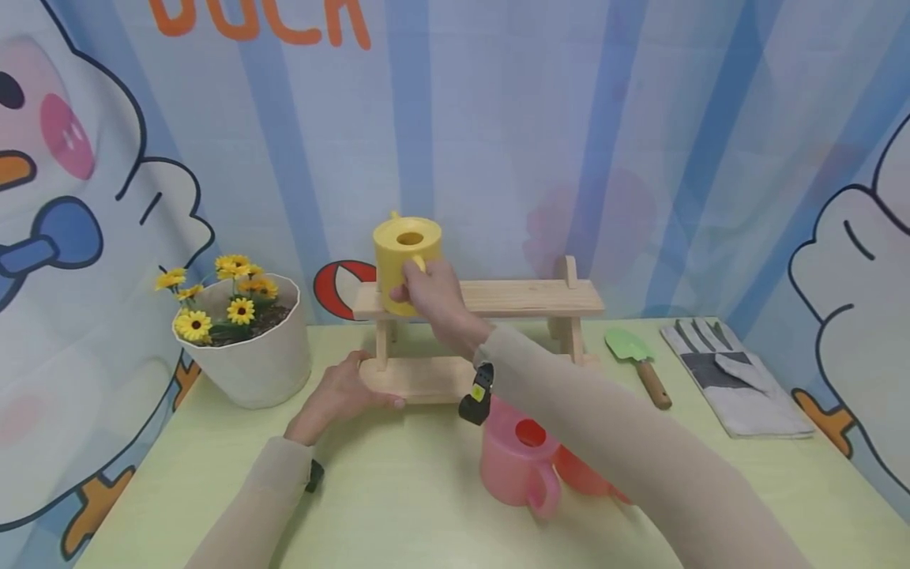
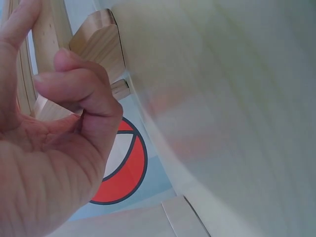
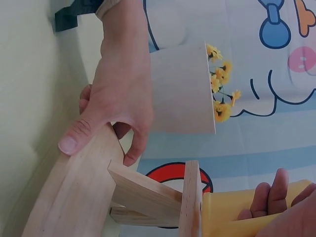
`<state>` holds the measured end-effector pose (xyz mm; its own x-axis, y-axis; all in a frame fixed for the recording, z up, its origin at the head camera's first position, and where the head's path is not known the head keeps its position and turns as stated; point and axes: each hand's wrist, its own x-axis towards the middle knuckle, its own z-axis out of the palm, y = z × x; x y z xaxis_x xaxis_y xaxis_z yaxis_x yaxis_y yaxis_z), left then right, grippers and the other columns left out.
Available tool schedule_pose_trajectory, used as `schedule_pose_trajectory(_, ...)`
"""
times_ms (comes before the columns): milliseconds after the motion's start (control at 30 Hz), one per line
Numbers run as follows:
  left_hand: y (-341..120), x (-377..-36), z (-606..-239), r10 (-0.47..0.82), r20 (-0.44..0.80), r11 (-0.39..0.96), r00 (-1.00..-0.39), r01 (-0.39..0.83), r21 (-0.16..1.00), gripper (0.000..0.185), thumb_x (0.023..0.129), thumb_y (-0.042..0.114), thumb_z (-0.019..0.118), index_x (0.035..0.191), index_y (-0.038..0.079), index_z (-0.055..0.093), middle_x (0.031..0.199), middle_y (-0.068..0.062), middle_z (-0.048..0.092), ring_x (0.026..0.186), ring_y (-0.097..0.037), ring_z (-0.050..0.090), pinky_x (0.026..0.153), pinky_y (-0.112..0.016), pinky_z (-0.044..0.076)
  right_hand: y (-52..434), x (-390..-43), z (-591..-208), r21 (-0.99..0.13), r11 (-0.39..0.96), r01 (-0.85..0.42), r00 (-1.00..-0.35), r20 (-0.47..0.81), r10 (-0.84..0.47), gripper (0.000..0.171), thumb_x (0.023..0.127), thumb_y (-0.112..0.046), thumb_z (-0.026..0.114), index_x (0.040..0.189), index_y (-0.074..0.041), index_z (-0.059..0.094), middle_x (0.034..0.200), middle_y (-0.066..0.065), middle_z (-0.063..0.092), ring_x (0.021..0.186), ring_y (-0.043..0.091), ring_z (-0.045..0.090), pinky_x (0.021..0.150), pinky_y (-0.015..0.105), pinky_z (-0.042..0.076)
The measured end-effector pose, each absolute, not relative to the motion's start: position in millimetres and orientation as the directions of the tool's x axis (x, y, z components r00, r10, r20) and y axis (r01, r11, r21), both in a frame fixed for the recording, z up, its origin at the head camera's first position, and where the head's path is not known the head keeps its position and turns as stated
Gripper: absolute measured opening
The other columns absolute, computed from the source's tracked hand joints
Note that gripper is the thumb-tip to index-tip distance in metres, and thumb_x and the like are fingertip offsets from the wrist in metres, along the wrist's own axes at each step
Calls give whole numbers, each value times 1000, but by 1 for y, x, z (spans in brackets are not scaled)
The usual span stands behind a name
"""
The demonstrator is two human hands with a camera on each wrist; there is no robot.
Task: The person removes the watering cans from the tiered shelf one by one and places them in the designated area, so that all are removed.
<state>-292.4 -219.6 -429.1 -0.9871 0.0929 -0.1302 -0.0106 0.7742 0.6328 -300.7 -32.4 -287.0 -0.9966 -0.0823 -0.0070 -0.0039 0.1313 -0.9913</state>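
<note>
My right hand point(image 1: 434, 296) holds a yellow mug-shaped can point(image 1: 389, 257) by its side handle. The can is upright, with a round hole in its top. It stands at the left end of the upper plank of a two-tier wooden stand point(image 1: 522, 297); in the right wrist view its base meets that plank. My left hand point(image 1: 344, 399) grips the left end of the lower plank point(image 3: 74, 192), thumb along the front edge and fingers round the back. In the left wrist view, the fingers point(image 2: 94, 94) are bent near the wood.
A pink can point(image 1: 508, 466) and a red one point(image 1: 579, 472) stand in front of the stand, partly under my right forearm. At left is a white pot point(image 1: 249, 375) of yellow flowers. A green trowel point(image 1: 629, 345) and folded gloves point(image 1: 746, 395) lie at right. A printed curtain hangs behind.
</note>
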Motion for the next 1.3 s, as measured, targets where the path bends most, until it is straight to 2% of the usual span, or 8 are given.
schedule_pose_trajectory(233,-219,-289,-427,102,-111,781,-989,10,624,114,73,55,99,157,-1,45,150,-29,62,135,-45,61,108,-59,51,-28,-286,-289,-994,105,1,-994,-13,-113,27,108,-16,50,85,-11,63,81,0,68,102,19,68,112,47,56)
schedule_pose_trajectory(433,-218,-288,-427,105,-122,775,-987,5,632,114,74,55,99,157,0,44,150,-28,62,136,-44,60,109,-59,51,-24,-274,-290,-995,99,8,-992,-20,-125,24,106,-16,49,88,-10,63,86,0,67,104,19,66,114,47,54)
schedule_pose_trajectory(600,-219,-290,-428,102,-135,776,-986,-6,631,114,74,56,98,158,1,43,153,-28,60,139,-45,59,111,-61,50,-20,-265,-292,-992,122,22,-990,-39,-135,23,106,-16,49,93,-9,66,89,1,69,112,22,68,117,48,52)
schedule_pose_trajectory(733,-220,-290,-427,106,-137,775,-985,-4,631,114,75,56,98,158,1,43,154,-27,60,139,-45,59,110,-61,50,-18,-259,-293,-986,161,41,-991,-61,-120,26,105,-18,50,86,-11,66,88,2,71,116,24,68,118,49,51)
schedule_pose_trajectory(867,-220,-290,-426,117,-125,770,-985,10,638,112,75,55,98,156,1,44,152,-27,61,137,-45,60,108,-60,51,-15,-252,-293,-984,176,36,-991,-58,-121,26,105,-18,50,89,-10,68,91,3,73,112,23,67,114,47,52)
schedule_pose_trajectory(967,-220,-290,-426,118,-121,768,-986,13,640,110,75,54,98,156,1,45,151,-26,62,136,-44,60,107,-59,51,-13,-245,-294,-984,177,31,-990,-55,-130,26,105,-18,49,88,-10,68,88,2,72,110,23,66,110,45,51)
schedule_pose_trajectory(1300,-221,-290,-426,127,-136,769,-983,11,639,107,77,54,97,155,3,45,153,-24,62,137,-43,60,108,-61,52,-6,-225,-300,-988,155,-26,-986,0,-168,30,103,-14,51,75,-11,61,79,1,69,109,23,68,111,47,55)
